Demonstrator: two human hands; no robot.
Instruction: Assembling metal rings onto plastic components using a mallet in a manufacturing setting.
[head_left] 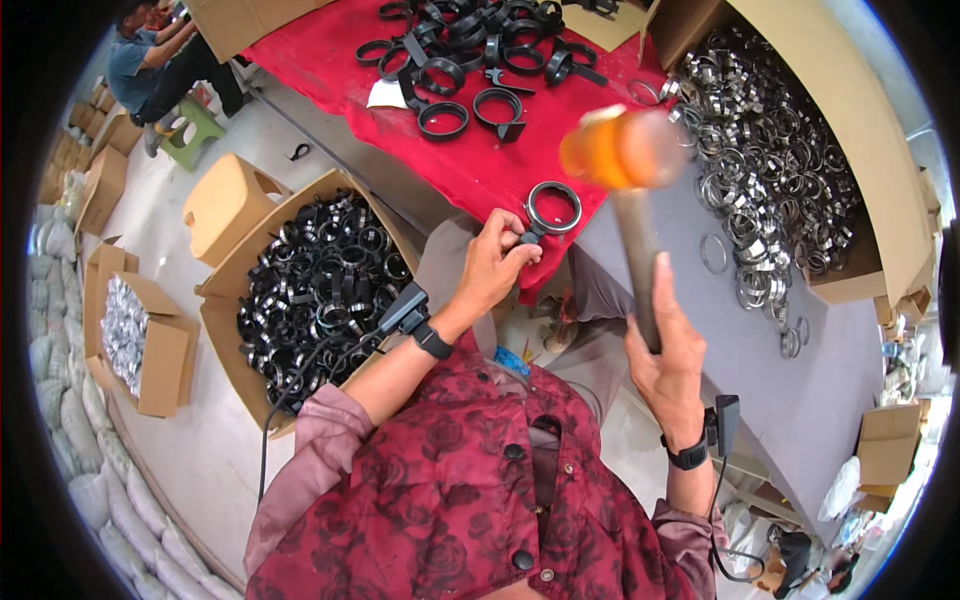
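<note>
My left hand point(488, 270) pinches the short stem of a black ring-shaped part point(529, 208), whose inner edge looks like shiny metal. The ring lies at the near corner of the red cloth point(400, 160). In my right hand point(668, 368) is the wooden handle of a mallet point(638, 270). Its orange head, blurred by motion, is raised above and to the right of the ring, apart from it. Beyond my hands, several black rings with stems point(470, 40) are heaped on the cloth.
Loose metal rings point(760, 160) spill from a cardboard box point(870, 110) onto the grey tabletop point(790, 430) at right. A carton point(225, 345) full of black rings stands at left, near a tan stool point(225, 205). Another person point(150, 60) sits at far left.
</note>
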